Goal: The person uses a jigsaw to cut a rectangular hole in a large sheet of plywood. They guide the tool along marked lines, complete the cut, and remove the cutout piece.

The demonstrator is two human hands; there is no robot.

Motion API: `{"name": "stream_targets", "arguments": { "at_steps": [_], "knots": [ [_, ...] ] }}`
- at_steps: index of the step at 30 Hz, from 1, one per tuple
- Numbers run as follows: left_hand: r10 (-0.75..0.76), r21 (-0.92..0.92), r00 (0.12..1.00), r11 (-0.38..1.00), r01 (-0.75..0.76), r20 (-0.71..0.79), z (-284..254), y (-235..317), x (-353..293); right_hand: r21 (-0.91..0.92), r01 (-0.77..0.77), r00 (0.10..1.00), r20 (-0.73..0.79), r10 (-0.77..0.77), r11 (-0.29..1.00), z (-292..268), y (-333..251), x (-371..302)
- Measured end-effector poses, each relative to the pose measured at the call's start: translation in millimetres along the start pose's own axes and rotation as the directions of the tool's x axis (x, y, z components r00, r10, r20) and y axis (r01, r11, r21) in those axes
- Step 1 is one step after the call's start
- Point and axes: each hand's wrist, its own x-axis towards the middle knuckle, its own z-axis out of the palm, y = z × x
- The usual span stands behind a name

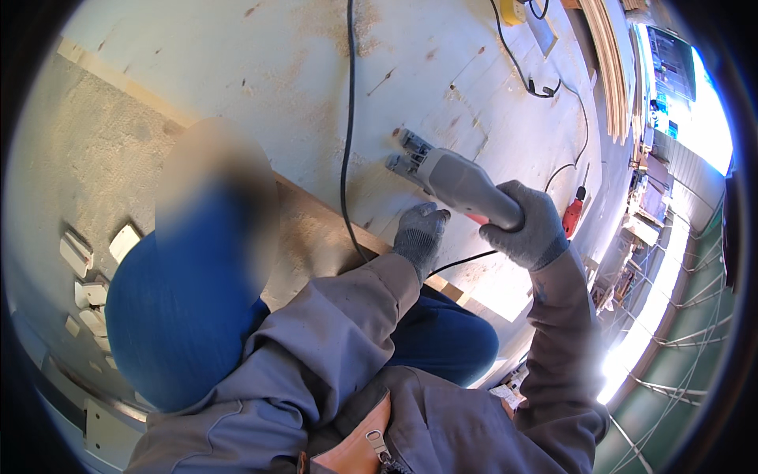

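My right hand [527, 225], in a grey glove, is wrapped round the rear grip of a grey handheld power tool [458, 180]. The tool is held over a large whitish board [300, 87], its two-pronged metal head [409, 156] toward the far left. My left hand [420, 235], gloved with a ribbed cuff, is by the board's near edge, just below the tool. Its fingers are curled; whatever they may hold is hidden. Something red shows partly beneath the tool body. A black cable [347, 118] runs across the board, left of the tool head.
A red hand tool [573, 213] lies to the right, and a thin black cord [517, 67] winds over the far board. Stacked wood strips [608, 63] lie at the far right. Small pale blocks [95, 292] are scattered at lower left, beside a partly blurred blue form [181, 316].
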Motion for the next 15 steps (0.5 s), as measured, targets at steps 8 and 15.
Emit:
{"name": "stream_targets", "arguments": {
  "at_steps": [8,15],
  "knots": [
    [0.136,-0.086,0.982,0.985,-0.148,-0.132,18,-8,7,-0.014,0.027,1.0,0.001,-0.027,1.0,4,-3,-1],
    [0.086,-0.06,0.983,0.994,-0.097,-0.164,17,-6,6,0.011,0.009,1.0,0.015,-0.009,1.0,0,2,0]
  ]
}}
